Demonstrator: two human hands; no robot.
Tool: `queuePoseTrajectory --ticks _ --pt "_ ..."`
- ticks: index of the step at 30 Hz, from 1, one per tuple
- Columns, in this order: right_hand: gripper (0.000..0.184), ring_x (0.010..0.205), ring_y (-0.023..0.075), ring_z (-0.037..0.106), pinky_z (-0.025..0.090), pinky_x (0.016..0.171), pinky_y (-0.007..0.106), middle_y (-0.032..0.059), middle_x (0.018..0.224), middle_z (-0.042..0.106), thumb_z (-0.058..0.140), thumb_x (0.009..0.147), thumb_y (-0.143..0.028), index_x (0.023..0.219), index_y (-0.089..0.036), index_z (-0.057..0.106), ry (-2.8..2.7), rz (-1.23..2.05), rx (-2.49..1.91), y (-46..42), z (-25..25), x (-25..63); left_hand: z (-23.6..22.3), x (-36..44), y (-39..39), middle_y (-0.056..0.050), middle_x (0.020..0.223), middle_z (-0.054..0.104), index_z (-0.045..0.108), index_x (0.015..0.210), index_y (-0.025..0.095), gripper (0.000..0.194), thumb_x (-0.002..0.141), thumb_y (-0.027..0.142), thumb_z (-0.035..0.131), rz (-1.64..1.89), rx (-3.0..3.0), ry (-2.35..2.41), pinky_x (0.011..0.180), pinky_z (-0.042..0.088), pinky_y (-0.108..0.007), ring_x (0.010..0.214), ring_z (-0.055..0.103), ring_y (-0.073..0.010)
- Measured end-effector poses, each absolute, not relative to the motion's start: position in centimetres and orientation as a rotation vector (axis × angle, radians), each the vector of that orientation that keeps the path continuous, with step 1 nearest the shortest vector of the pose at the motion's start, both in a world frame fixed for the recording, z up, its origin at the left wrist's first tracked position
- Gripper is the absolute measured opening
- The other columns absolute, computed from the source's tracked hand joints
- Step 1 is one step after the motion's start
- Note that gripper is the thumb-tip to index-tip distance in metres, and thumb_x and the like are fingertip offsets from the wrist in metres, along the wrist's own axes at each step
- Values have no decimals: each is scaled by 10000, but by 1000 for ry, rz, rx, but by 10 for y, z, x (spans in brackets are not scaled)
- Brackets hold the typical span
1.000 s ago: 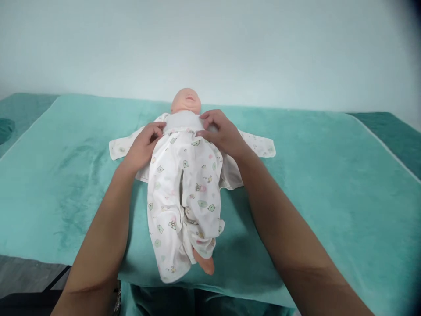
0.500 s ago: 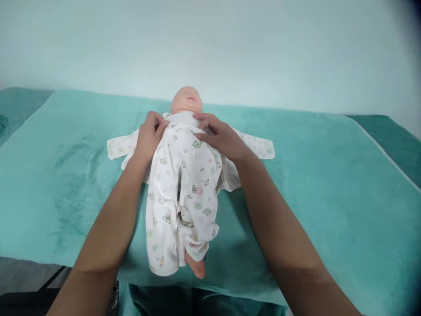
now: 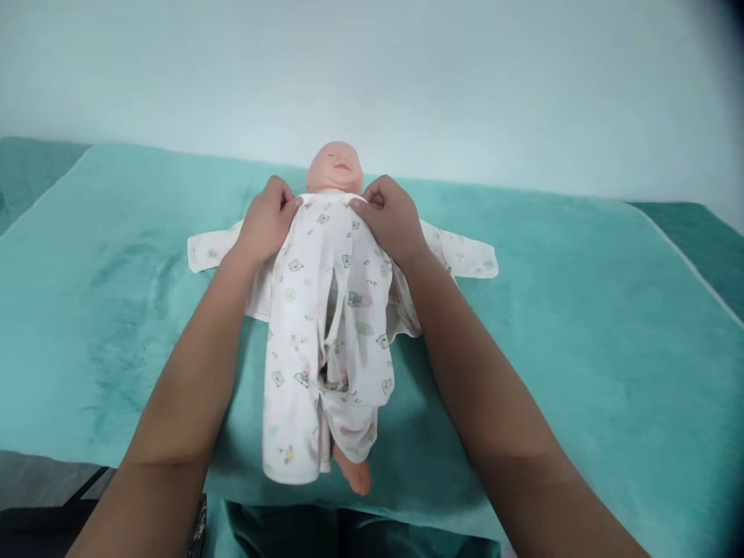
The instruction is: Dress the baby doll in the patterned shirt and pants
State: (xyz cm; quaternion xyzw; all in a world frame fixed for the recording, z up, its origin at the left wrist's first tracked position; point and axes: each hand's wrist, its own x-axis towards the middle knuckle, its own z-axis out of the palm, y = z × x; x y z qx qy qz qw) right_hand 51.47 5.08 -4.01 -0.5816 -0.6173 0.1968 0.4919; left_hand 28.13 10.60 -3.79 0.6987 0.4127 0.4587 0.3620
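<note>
A baby doll [image 3: 335, 167] lies on its back, head away from me. White baby pants [image 3: 299, 310] printed with small animals cover its front, the waistband drawn up to just below the chin. My left hand [image 3: 270, 217] pinches the waistband at its left corner. At the right corner, my right hand [image 3: 392, 217] grips the same band between thumb and curled fingers. One doll foot [image 3: 353, 471] sticks out of the right pant leg; the left leg's end hides the other foot. Beneath the doll, a matching baby shirt [image 3: 473, 254] lies with its sleeves spread to both sides.
A green plush blanket [image 3: 581, 349] covers the table under the doll. Behind it rises a pale wall [image 3: 372, 77]. A dark object [image 3: 46, 531] is partly visible at the lower left, below the table's front edge.
The pants' waistband has moved up from the doll's chest to its chin. My right hand, loosely spread before, has closed on the band. Both hands have shifted slightly toward the head.
</note>
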Motion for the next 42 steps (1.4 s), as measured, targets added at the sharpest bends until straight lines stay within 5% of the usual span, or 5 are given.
queuePoseTrajectory --ticks 5,20,25,32,42 --pt "211 931 202 554 460 900 378 1 903 600 611 926 -431 837 -257 533 -1556 406 -1376 45 -45 512 -53 292 124 -20 789 569 573 838 216 206 849 327 747 1284 1873 1091 964 460 -441 1015 637 -276" --pt "226 856 207 552 454 907 414 -18 693 501 673 823 -276 698 -245 488 -1386 376 -1499 84 -61 528 -57 296 126 -24 791 566 542 807 238 218 814 219 760 1303 1754 1169 963 432 -384 1063 596 -280" --pt "38 876 189 605 480 883 365 -5 871 649 591 869 -291 881 -256 599 -1337 478 -1419 58 -54 515 -47 294 110 -39 970 656 655 863 234 73 849 162 657 1239 1932 1135 951 436 -360 963 585 -229" --pt "139 1064 213 615 470 986 387 35 1073 677 548 855 -211 916 -266 660 -1347 315 -1287 23 -59 511 -50 280 87 -69 1125 677 719 921 256 160 906 180 579 1245 2080 1063 1077 390 -402 1138 567 -266" --pt "153 777 181 596 466 743 321 11 811 713 625 820 -340 848 -208 699 -1209 640 -1635 -27 -64 523 -48 260 31 -98 1015 659 616 884 204 153 898 178 466 893 2205 1481 907 436 -389 961 560 -259"
